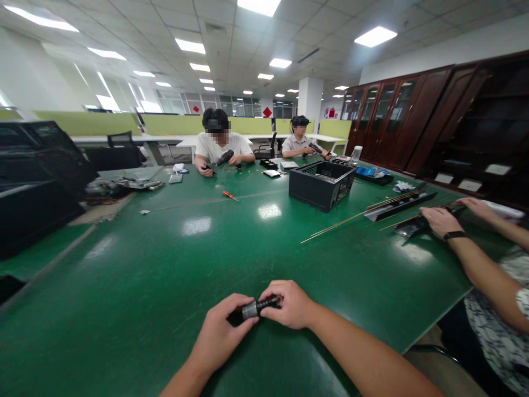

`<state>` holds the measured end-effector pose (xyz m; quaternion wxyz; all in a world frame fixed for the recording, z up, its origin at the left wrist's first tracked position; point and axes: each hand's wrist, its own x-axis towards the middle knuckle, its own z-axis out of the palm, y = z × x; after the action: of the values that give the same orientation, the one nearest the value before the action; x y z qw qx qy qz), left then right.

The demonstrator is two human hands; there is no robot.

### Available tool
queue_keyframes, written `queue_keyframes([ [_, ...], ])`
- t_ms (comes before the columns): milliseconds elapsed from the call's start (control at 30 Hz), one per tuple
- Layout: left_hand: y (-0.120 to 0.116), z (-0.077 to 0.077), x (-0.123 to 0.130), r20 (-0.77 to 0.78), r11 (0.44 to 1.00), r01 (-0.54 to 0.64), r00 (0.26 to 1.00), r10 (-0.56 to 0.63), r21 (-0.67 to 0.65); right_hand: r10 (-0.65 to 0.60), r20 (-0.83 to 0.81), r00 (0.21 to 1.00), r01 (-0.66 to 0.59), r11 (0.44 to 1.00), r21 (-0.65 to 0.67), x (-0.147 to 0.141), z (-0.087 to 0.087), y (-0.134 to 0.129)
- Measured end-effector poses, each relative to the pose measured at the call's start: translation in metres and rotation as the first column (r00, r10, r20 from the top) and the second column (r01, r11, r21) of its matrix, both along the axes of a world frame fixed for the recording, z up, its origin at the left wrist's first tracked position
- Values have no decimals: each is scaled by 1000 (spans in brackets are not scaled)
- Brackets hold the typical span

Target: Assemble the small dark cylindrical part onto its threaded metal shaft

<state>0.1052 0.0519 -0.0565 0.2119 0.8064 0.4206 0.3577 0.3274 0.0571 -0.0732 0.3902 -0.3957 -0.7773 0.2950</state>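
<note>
Low in the middle of the head view, both hands meet on a small silver-and-black cylindrical part point(250, 310), held just above the green table point(198, 264). My left hand point(221, 331) is closed round its thicker end, thumb and fingers on either side of the silver band. From the other side, my right hand point(289, 304) pinches the thinner, dark ridged shaft between thumb and fingers. The part lies almost level. Its exact kind cannot be made out, and both its ends are partly hidden by my fingers.
An orange screwdriver point(230, 196) lies ahead, left of a black metal case point(312, 190). Thin brass-coloured rods point(343, 223) stretch across the right. Beside me, a co-worker's hands point(444, 221) rest on dark metal strips. Two people sit opposite, each with a power drill point(225, 157).
</note>
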Motion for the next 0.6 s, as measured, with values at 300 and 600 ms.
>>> queue_keyframes([
  [300,-3,5,4,0,1000,25,1000,-25,-9,-16,63,998,15,1000,20,0,-1,0],
  [600,-5,-1,6,-4,1000,18,1000,-18,-6,-19,61,998,16,999,41,0,0,-2],
])
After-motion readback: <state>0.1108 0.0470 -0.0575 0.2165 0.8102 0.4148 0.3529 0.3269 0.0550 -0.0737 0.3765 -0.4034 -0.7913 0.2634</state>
